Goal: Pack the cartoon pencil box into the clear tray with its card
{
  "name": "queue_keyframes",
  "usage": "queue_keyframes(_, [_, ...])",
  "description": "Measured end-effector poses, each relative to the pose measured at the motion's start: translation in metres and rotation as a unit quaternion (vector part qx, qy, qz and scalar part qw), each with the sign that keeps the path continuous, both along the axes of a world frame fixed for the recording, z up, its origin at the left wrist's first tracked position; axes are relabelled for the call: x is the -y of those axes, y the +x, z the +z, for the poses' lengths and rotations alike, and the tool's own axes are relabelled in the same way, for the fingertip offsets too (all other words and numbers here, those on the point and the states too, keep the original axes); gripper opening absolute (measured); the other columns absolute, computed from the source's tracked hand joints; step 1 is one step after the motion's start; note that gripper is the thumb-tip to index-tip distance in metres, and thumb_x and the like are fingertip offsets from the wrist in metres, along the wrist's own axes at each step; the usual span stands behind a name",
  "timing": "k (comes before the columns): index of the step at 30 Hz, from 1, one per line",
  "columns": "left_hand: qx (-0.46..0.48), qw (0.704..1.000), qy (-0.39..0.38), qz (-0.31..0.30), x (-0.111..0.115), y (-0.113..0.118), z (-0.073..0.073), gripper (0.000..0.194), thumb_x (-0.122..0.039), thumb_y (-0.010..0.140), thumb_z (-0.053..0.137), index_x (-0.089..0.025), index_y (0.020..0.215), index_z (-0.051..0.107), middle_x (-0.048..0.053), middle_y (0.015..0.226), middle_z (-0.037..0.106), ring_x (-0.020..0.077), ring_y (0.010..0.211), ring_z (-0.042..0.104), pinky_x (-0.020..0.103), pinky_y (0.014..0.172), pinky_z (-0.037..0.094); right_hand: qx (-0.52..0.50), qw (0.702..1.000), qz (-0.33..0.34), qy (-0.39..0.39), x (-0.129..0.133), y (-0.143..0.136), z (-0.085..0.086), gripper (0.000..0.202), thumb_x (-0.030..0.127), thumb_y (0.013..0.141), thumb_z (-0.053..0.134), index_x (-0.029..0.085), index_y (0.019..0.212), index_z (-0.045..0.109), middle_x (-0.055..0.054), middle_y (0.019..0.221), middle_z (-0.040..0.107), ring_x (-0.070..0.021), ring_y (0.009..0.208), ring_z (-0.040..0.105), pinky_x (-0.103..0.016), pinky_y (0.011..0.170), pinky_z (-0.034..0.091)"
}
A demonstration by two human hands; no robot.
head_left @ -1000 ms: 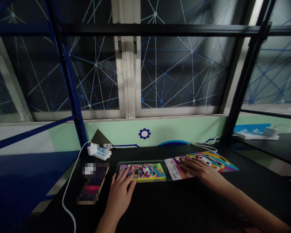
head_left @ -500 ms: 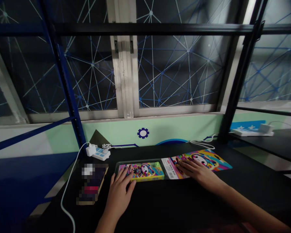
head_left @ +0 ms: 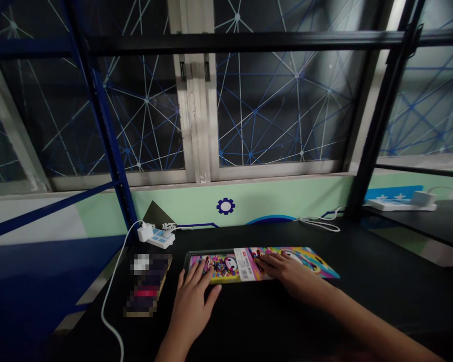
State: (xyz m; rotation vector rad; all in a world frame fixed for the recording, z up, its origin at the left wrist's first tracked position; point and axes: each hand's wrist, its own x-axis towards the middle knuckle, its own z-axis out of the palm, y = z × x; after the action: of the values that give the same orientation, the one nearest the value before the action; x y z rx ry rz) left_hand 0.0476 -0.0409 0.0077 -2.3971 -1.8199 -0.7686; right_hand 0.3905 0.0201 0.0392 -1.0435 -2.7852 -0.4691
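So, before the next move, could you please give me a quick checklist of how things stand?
1. Left hand on the box: ok, spread over its left part.
2. Right hand on the printed card: ok, lying across it.
3. Card in line with the box: ok, roughly end to end, with the white label strip toward the box.
4. Box's right end visible: not ok, the card hides it.
5. Card flat or a hollow sleeve: cannot tell from this view.
6. White cable away from both hands: ok, it runs left of the pixelated item.
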Motion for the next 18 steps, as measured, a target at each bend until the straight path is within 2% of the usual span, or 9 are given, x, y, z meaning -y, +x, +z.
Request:
queue_keyframes(2, [-0.003,1.0,0.0,0.0,0.003,0.004,0.002,0.046,-0.046,0.103,0.045,-0.031,0.144,0.055,0.004,0.158,0.048,0.0298,0.148,0.042,0.065,0.12,0.031,-0.008,0.999,-0.019,-0.033,0.009,-0.025,0.004,0.077,0.017,0.086,0.059,0.019,0.159,0.036,-0.016,0.156,0.049,-0.0332,0.139,0.052,-0.047,0.113,0.043])
queue_keyframes(5, [0.007,1.0,0.005,-0.001,0.004,0.01,0.005,0.044,-0.046,0.103,0.044,-0.03,0.142,0.057,0.006,0.157,0.049,0.0312,0.147,0.043,0.066,0.119,0.032,-0.029,0.989,-0.065,-0.131,0.025,-0.077,0.009,0.093,0.048,0.081,0.072,0.011,0.158,0.036,-0.023,0.162,0.037,-0.0417,0.148,0.036,-0.054,0.119,0.035])
queue_keyframes(7, [0.028,1.0,0.004,-0.002,0.004,0.011,0.005,0.045,-0.046,0.103,0.045,-0.027,0.141,0.058,0.008,0.156,0.05,0.0323,0.146,0.044,0.066,0.118,0.033,-0.048,0.984,-0.08,-0.153,0.034,-0.116,0.007,0.096,0.065,0.085,0.064,0.009,0.158,0.036,-0.024,0.163,0.031,-0.0448,0.151,0.028,-0.061,0.12,0.03])
queue_keyframes(9, [0.062,0.998,0.003,-0.006,0.004,0.01,0.004,0.045,-0.044,0.103,0.046,-0.025,0.141,0.058,0.01,0.156,0.051,0.032,0.146,0.045,0.065,0.119,0.033,-0.082,0.984,-0.097,-0.127,0.042,-0.149,-0.002,0.088,0.068,0.093,0.051,0.009,0.157,0.038,-0.025,0.163,0.032,-0.0463,0.151,0.025,-0.068,0.118,0.026])
queue_keyframes(11, [0.109,0.994,0.019,-0.008,0.005,0.007,0.002,0.044,-0.04,0.102,0.046,-0.024,0.141,0.057,0.011,0.157,0.049,0.031,0.147,0.043,0.063,0.12,0.032,-0.121,0.983,-0.107,-0.087,0.045,-0.167,-0.017,0.08,0.066,0.097,0.044,0.013,0.157,0.039,-0.022,0.163,0.033,-0.045,0.152,0.026,-0.072,0.117,0.025])
queue_keyframes(13, [0.172,0.984,0.051,-0.001,0.005,0.003,0.0,0.043,-0.037,0.102,0.046,-0.024,0.14,0.058,0.011,0.159,0.047,0.0298,0.149,0.04,0.061,0.122,0.031,-0.169,0.976,-0.132,-0.031,0.045,-0.165,-0.033,0.074,0.066,0.099,0.04,0.02,0.156,0.04,-0.017,0.164,0.035,-0.0416,0.152,0.029,-0.073,0.116,0.023])
queue_keyframes(15, [0.269,0.961,0.069,0.014,0.004,-0.002,-0.001,0.043,-0.039,0.101,0.047,-0.024,0.139,0.057,0.011,0.16,0.045,0.0281,0.152,0.035,0.056,0.125,0.027,-0.226,0.954,-0.191,0.035,0.041,-0.148,-0.047,0.07,0.067,0.099,0.037,0.024,0.153,0.044,-0.015,0.162,0.039,-0.0385,0.151,0.033,-0.073,0.117,0.02])
queue_keyframes(18, [0.456,0.888,0.027,0.054,0.001,-0.011,-0.004,0.055,-0.049,0.099,0.051,-0.023,0.147,0.046,0.011,0.166,0.032,0.026,0.157,0.022,0.048,0.129,0.017,-0.288,0.904,-0.3,0.099,0.034,-0.11,-0.063,0.069,0.066,0.1,0.028,0.019,0.144,0.053,-0.019,0.156,0.049,-0.037,0.147,0.04,-0.069,0.116,0.024])
